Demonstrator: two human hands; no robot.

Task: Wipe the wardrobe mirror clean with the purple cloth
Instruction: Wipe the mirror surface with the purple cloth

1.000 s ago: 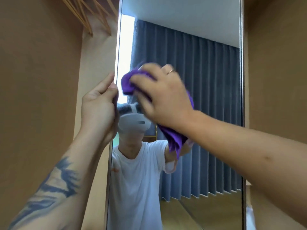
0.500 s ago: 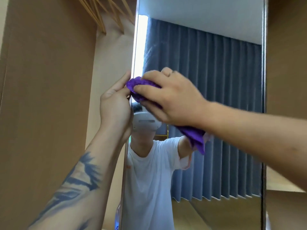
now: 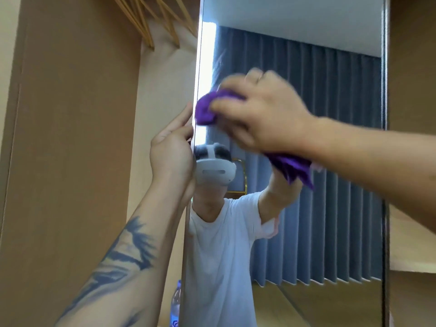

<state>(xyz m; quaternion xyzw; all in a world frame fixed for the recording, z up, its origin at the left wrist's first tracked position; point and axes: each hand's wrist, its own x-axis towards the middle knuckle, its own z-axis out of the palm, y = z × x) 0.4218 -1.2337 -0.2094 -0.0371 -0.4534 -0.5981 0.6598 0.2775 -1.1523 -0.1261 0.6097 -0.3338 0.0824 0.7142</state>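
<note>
The tall wardrobe mirror (image 3: 330,161) fills the middle and right of the view and reflects grey curtains and a person in a white shirt. My right hand (image 3: 264,114) grips the bunched purple cloth (image 3: 206,110) and presses it against the glass near the mirror's left edge; a tail of the cloth hangs below my wrist. My left hand (image 3: 172,149) holds the mirror's left edge just below the cloth, its fingers wrapped round the frame. The right hand is motion-blurred.
A brown wardrobe panel (image 3: 70,138) stands on the left, with wooden hangers (image 3: 151,22) above. A plastic bottle (image 3: 175,305) shows low beside the mirror's edge. Another brown panel (image 3: 412,67) and a shelf border the mirror on the right.
My right hand and the cloth have stayed at the mirror's left edge, rubbing with small strokes. The view has shifted left, so the mirror sits further right in frame. My left hand keeps its hold.
</note>
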